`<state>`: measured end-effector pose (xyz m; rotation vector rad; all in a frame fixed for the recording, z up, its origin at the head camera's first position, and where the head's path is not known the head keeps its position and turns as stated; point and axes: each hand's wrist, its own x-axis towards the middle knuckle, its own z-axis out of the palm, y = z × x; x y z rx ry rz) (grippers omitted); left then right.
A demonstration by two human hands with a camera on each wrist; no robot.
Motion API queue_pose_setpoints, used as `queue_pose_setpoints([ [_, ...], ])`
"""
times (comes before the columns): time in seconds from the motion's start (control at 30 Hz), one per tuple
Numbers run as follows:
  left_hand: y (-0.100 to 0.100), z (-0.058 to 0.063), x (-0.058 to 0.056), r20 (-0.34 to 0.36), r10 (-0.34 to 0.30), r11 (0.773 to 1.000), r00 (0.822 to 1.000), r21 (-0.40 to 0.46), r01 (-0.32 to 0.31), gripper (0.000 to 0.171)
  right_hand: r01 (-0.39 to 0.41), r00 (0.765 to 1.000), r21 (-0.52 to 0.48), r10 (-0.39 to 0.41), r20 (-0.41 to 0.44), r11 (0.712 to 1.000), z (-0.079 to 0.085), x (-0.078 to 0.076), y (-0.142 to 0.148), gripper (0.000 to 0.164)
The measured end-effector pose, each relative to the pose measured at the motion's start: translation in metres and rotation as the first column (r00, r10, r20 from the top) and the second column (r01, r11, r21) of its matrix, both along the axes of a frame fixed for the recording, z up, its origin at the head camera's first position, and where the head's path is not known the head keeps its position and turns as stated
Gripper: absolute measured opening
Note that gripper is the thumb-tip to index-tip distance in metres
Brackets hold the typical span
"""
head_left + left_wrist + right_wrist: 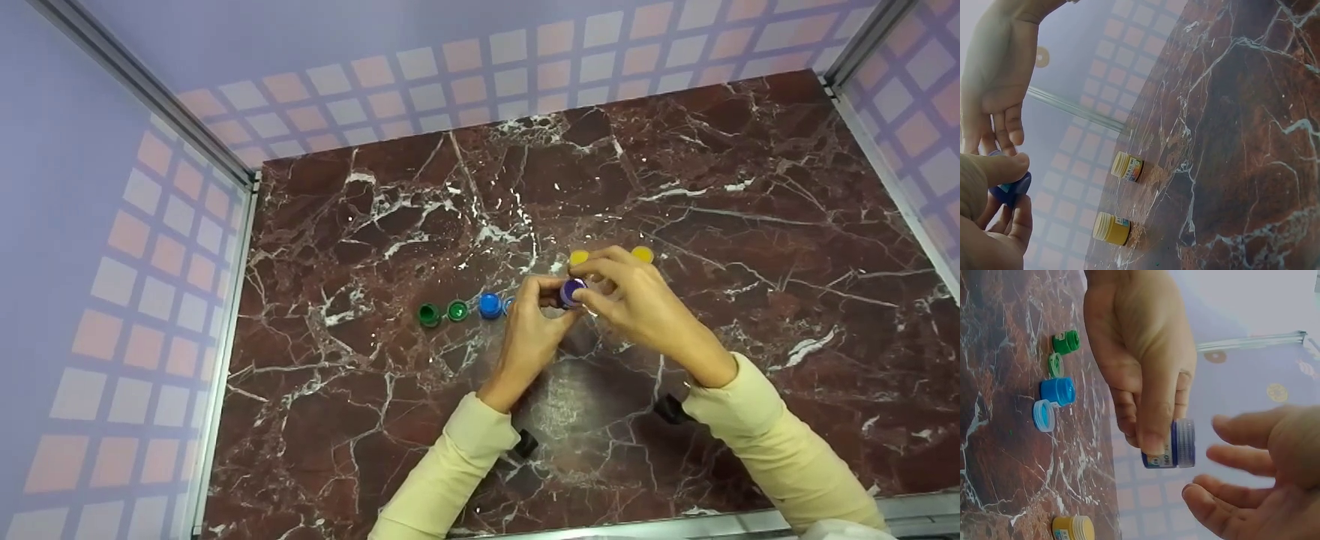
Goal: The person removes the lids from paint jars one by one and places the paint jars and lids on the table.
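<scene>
Upright in my left hand point(531, 330) is a small purple paint jar point(1161, 453), held between thumb and fingers around its labelled body. A clear ribbed lid point(1185, 443) sits on the jar. My right hand point(626, 300) hovers over it, fingers spread and slightly bent. In the right wrist view a gap shows between those fingertips and the lid. Left of the hands stand an open blue paint jar point(490, 305) and an open green paint jar point(429, 315). Beside the blue jar lies its lid point(1044, 415), and beside the green jar another lid point(457, 310).
Beyond the right hand stand two lidded yellow paint jars, one point(1127, 166) nearer the other point(1112, 229) than the hands. The dark red marble table point(360, 450) meets pale panels with a checkered band point(420, 75) at the back and sides.
</scene>
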<state>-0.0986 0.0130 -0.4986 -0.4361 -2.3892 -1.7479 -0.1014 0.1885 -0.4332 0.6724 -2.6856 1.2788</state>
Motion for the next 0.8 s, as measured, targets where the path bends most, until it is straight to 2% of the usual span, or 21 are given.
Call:
queue_pose_setpoints([
  [0.13,0.003,0.001,0.002,-0.033,0.038,0.999,0.999,-0.018,-0.039,0.041,0.125,0.992,0.023,-0.126,0.028,0.992,0.001,0.001,-0.006,0.029],
  [0.27,0.008,0.001,0.003,-0.067,0.062,0.998,0.996,-0.026,-0.064,0.039,0.209,0.978,0.074,-0.209,-0.012,0.975,0.003,0.006,-0.015,0.033],
  [0.5,0.011,-0.001,0.002,-0.083,0.061,0.998,0.995,-0.019,-0.062,0.037,0.253,0.963,0.188,-0.229,-0.140,0.949,0.004,0.013,-0.028,0.036],
  [0.7,0.011,-0.003,0.002,-0.132,0.029,0.999,0.991,-0.020,-0.032,0.037,0.244,0.962,0.227,-0.207,-0.178,0.943,0.003,0.013,-0.031,0.030],
  [0.8,0.011,-0.003,0.002,-0.159,0.023,0.999,0.987,-0.026,-0.028,0.037,0.225,0.968,0.238,-0.188,-0.169,0.945,0.004,0.013,-0.030,0.027],
])
